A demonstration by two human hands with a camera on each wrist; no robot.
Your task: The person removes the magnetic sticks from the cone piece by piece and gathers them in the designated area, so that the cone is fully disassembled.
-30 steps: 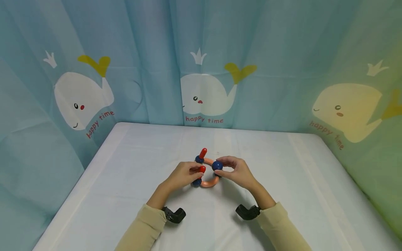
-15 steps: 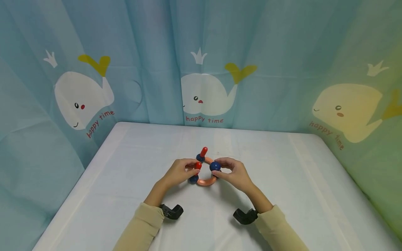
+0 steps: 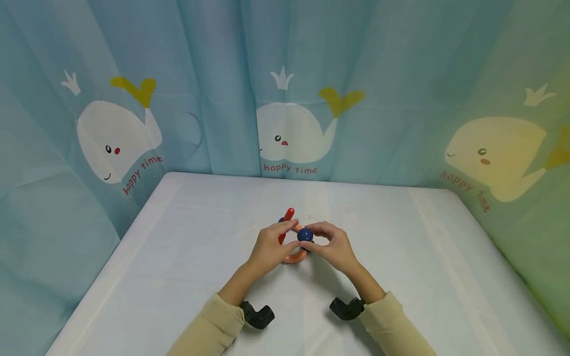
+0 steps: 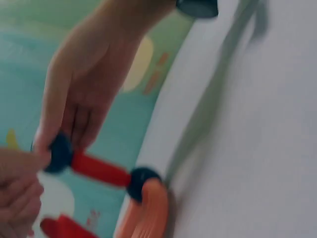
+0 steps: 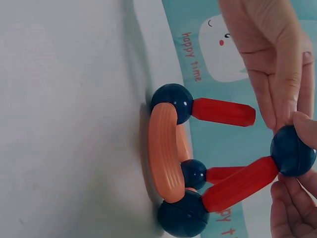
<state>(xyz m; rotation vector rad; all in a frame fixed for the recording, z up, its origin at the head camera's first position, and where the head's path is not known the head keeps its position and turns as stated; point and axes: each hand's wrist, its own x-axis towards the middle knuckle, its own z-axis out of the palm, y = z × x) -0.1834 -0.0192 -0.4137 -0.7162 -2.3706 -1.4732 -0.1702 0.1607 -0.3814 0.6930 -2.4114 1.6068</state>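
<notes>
Grip of the right hand: narrow, pinching the blue ball atop the right red rod. Left hand has thumb and fingers apart beside the ball; firmness of contact unclear. Judgement: any push should run along the rod, sparing the orange ring on the tabletop. Near-left lower ball hidden in head view; left wrist view blurred.

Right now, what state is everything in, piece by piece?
Upper blue ball: on a red rod, pinched by right hand
Other red rods: standing, top ends bare
Lower blue balls: each joined to a red rod
Orange curved bars: joined to lower blue balls
Left hand: fingers apart, tips near upper blue ball
Curtain: hanging behind table
</notes>
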